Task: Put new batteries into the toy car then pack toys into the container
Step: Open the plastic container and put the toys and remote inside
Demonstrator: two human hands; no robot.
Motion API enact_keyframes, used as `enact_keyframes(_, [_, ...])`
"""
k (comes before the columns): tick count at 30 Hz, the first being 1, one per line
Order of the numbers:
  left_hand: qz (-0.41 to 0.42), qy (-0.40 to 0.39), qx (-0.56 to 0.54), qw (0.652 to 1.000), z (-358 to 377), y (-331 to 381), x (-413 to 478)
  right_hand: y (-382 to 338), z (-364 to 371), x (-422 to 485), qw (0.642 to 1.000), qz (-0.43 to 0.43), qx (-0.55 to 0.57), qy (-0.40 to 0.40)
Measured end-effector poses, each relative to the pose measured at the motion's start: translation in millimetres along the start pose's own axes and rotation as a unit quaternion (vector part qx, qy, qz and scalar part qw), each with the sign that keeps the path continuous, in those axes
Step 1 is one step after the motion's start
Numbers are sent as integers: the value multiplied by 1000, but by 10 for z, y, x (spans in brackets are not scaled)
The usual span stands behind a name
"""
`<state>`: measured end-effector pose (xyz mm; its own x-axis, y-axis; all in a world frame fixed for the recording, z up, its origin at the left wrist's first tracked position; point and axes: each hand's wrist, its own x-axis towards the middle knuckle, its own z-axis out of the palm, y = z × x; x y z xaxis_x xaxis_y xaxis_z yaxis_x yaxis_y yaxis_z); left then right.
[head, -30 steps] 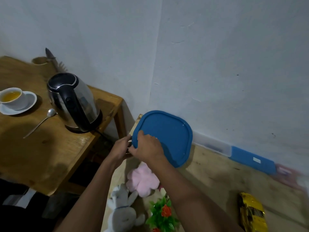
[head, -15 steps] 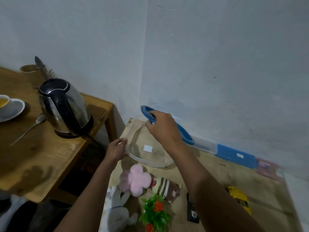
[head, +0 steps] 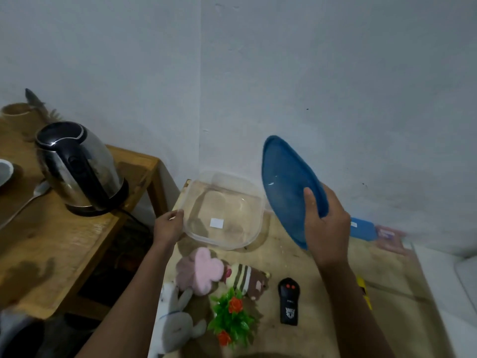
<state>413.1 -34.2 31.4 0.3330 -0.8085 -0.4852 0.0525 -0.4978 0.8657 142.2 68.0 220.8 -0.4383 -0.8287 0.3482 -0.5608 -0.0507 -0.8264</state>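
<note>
Pink plush (head: 204, 270), striped plush (head: 245, 279), grey bunny (head: 175, 324), plastic plant (head: 232, 316) and a black remote (head: 289, 301) crowd the near edge of the tabletop (head: 322, 267), with a kettle (head: 77, 166) on the side table to the left. The clear container (head: 224, 210) sits open-side up at the far left corner, white sticker unreadable, left hand (head: 167, 226) gripping its left rim. Right hand (head: 325, 228) clamps the blue lid (head: 291, 187), tilted on edge, long axis running up-left.

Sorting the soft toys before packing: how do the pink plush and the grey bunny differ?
The pink plush is pink and flower-shaped; the grey bunny is grey-white with long ears. The pink plush lies nearer the clear container; the grey bunny lies nearer the camera. Both lie unpacked on the table.
</note>
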Motion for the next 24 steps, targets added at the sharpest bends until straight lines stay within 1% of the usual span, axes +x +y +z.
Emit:
enact_keyframes(3, [10, 23, 7, 1000, 36, 2, -31, 501, 0, -229, 991, 23, -133, -20])
enact_keyframes(6, [14, 36, 19, 999, 68, 15, -66, 912, 60, -403, 975, 42, -211, -61])
enact_keyframes(8, [12, 39, 27, 999, 76, 35, -78, 1070, 106, -479, 965, 7, -250, -82])
enact_keyframes(12, [8, 39, 33, 999, 74, 52, -85, 1250, 187, -544, 954, -57, -279, -96])
enact_keyframes(15, [7, 38, 31, 999, 80, 44, -93, 1284, 269, -519, 941, -70, -311, -117])
enact_keyframes(19, [2, 37, 30, 999, 69, 65, -127, 1308, 447, -490, 910, -51, -359, -200])
enact_keyframes(22, [-2, 33, 28, 999, 55, 91, -166, 1350, 621, -481, 887, -28, -370, -276])
enact_keyframes(24, [0, 29, 30, 999, 43, 99, -187, 1396, 716, -468, 874, -14, -373, -312])
